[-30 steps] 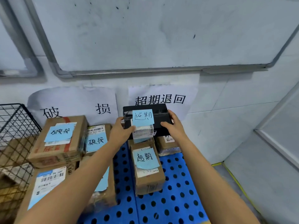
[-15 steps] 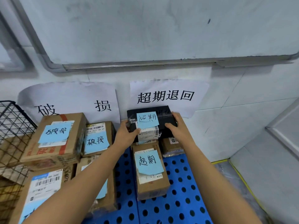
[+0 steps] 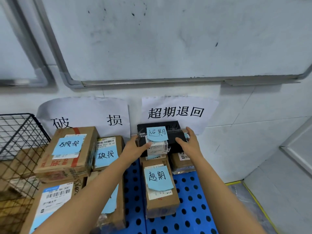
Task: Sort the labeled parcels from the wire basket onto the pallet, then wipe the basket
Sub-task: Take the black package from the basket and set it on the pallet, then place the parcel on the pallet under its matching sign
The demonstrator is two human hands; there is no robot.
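the black parcel (image 3: 173,137) sits on brown boxes (image 3: 181,163) at the back of the blue pallet (image 3: 190,200). the left hand (image 3: 133,147) pinches its left end, and the right hand (image 3: 190,142) rests spread-fingered at its right end. the wire basket (image 3: 22,132) holds cardboard parcels (image 3: 15,162).

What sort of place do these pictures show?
Probably a parcel sorting room or depot: labeled cardboard parcels on a blue plastic pallet, paper category signs behind them, and a wire basket alongside.
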